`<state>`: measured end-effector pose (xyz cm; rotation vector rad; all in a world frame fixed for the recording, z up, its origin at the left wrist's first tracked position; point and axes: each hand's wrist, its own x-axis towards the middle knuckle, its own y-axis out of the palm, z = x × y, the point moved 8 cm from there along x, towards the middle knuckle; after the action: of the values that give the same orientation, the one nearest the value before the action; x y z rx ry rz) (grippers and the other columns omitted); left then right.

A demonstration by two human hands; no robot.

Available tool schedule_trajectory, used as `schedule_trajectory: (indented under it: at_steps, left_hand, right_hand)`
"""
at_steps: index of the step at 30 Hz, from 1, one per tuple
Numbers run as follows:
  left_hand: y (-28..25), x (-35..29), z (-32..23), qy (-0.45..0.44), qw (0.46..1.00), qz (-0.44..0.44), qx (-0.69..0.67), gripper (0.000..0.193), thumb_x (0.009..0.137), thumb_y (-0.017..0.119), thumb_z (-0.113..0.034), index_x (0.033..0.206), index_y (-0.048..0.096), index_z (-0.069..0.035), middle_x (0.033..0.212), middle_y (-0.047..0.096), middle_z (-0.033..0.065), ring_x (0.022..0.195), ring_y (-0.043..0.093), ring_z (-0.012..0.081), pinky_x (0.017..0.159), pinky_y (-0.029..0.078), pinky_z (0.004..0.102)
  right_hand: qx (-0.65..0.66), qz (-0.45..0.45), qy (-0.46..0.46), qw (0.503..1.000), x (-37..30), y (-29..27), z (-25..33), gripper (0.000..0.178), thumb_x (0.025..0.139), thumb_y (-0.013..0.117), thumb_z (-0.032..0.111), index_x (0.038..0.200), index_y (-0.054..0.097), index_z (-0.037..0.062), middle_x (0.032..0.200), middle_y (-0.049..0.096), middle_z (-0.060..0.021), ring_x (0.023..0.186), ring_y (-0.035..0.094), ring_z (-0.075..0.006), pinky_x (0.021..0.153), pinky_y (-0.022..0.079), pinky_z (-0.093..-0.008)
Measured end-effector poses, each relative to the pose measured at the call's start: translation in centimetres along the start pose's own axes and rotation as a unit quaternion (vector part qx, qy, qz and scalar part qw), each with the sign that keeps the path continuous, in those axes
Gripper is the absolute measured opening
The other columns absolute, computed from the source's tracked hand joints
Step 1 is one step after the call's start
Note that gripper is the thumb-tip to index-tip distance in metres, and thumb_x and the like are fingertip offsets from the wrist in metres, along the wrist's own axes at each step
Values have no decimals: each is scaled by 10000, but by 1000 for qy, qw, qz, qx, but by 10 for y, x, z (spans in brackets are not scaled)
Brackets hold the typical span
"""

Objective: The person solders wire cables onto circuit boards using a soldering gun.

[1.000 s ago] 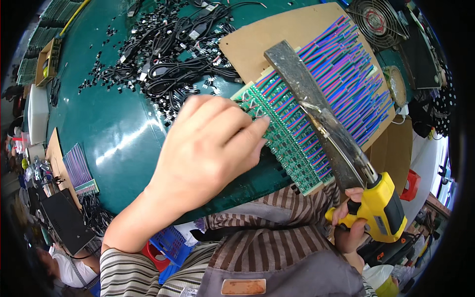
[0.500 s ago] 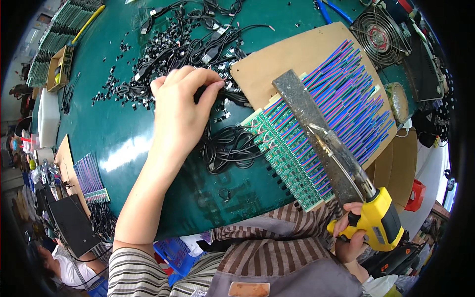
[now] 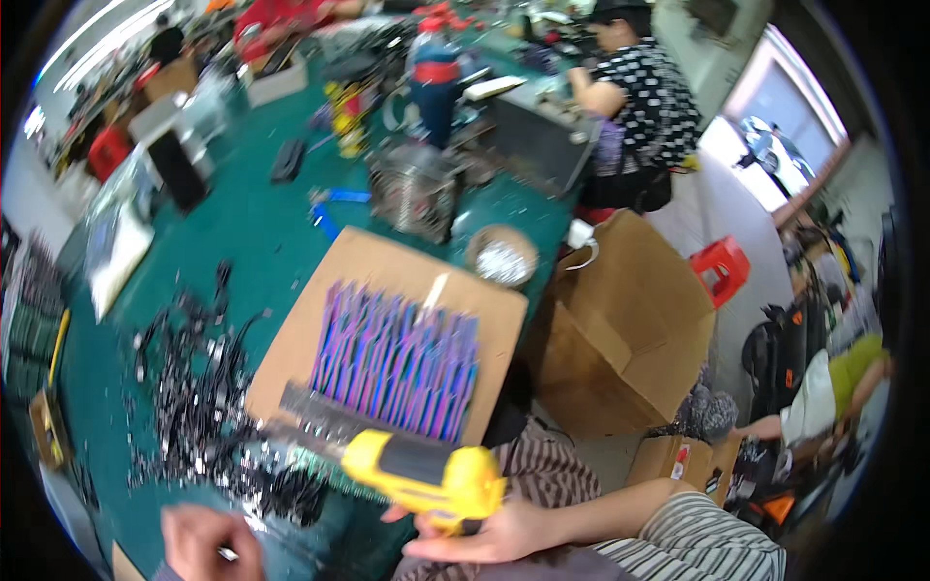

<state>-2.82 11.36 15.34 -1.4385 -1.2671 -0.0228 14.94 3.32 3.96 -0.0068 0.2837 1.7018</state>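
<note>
Head view, blurred: green circuit boards (image 3: 327,473) sit lower centre, partly hidden under the yellow gun-shaped tool (image 3: 421,473). Right hand (image 3: 496,533), bottom centre, grasps the tool's handle, nose pointing left. Left hand (image 3: 208,542), bottom left, is apart from the boards with fingers curled; can't tell whether it pinches anything. Dark metal bar (image 3: 334,411) lies across the lower ends of the coloured wires (image 3: 397,358), mid-frame, on a brown backing board (image 3: 358,257). Progress, as judged: wires are already laid out in rows with the bar across them; black cables (image 3: 199,407) lie loose in a heap at left, so work looks partway; blur hides which joints on the boards are finished. Farther out: blue-handled pliers (image 3: 339,196) and tape roll (image 3: 478,254) upper centre on the green table (image 3: 257,198), open cardboard box (image 3: 644,300) right of centre, co-worker (image 3: 651,82) seated upper right.
</note>
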Motion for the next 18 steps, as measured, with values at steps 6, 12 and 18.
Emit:
schedule_trajectory:
  at_steps: [6, 12, 18]
  left_hand:
    - [55, -11, -48, -115, 944, 227, -210, 164, 711, 689, 42, 838, 631, -44, 778, 599, 91, 637, 575, 190, 537, 452, 260]
    - [58, -8, -48, -154, 923, 242, -255, 126, 713, 681, 49, 809, 638, -21, 756, 590, 87, 671, 586, 189, 579, 453, 272]
    - [84, -27, -33, -122, 908, 272, -294, 147, 673, 713, 7, 811, 670, -19, 756, 629, 74, 650, 612, 159, 557, 487, 254]
  right_hand:
    - [23, -125, -51, 991, 0, 4, -4, 332, 706, 788, 245, 928, 639, 49, 789, 656, -52, 710, 622, -134, 666, 491, -299]
    - [19, -122, -83, 989, 0, -1, -3, 326, 783, 715, 88, 1041, 525, 30, 782, 627, -27, 747, 606, -84, 746, 490, -244]
    - [-24, -111, -20, 993, -3, -8, -34, 360, 732, 751, 59, 1034, 560, 7, 827, 668, -60, 736, 658, -108, 660, 507, -232]
